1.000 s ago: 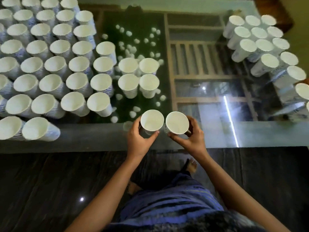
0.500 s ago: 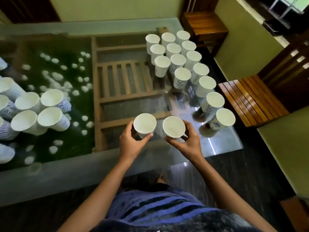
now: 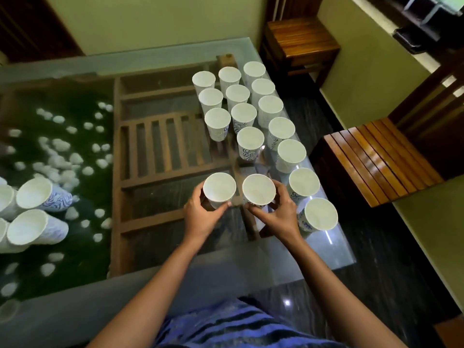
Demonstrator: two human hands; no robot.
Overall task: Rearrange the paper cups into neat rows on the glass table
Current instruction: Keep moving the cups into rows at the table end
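Observation:
My left hand grips a white paper cup with a blue pattern. Beside it, my right hand grips a second such cup. Both cups are upright over the glass table, just left of the lower end of a group of cups that stands in three rows along the table's right side. The nearest cups of that group are right of my right hand. More cups crowd the left edge of the view.
Under the glass show a wooden slatted frame and white pebbles on dark green. A slatted wooden stool stands right of the table and a darker one behind it. The table's near edge crosses in front of my arms.
My view swung from the left cluster of cups to the right side of the table. Both hands carried their two cups to the right, up beside the rows there.

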